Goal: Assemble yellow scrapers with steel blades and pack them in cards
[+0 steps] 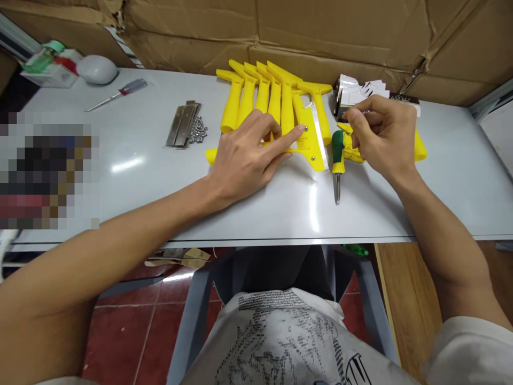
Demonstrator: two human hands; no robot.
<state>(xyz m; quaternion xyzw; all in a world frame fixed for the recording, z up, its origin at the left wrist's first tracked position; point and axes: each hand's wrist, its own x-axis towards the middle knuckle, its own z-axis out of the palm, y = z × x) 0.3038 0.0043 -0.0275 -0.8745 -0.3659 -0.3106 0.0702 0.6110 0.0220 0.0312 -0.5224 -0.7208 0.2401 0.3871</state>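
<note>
A yellow scraper (pixel 316 149) with a metal blade along its edge lies flat on the table, two screws showing in its head. My left hand (pixel 250 152) rests over its handle, the index finger stretched onto the head beside the upper screw. Raised to the right, my right hand (pixel 382 128) has thumb and fingers pinched together; what they hold, if anything, is too small to make out. Below it lies a stubby green and yellow screwdriver (pixel 339 155), tip toward me. More yellow scraper bodies (pixel 262 99) stand in a row behind my left hand.
Flat metal blades (pixel 181 125) and a heap of screws (pixel 198 130) lie left of the scrapers. Farther left are a clear-handled screwdriver (pixel 120 94) and a white rounded object (pixel 97 69). Black-and-white packaging (pixel 356 93) sits back right, before a cardboard wall (pixel 340 37).
</note>
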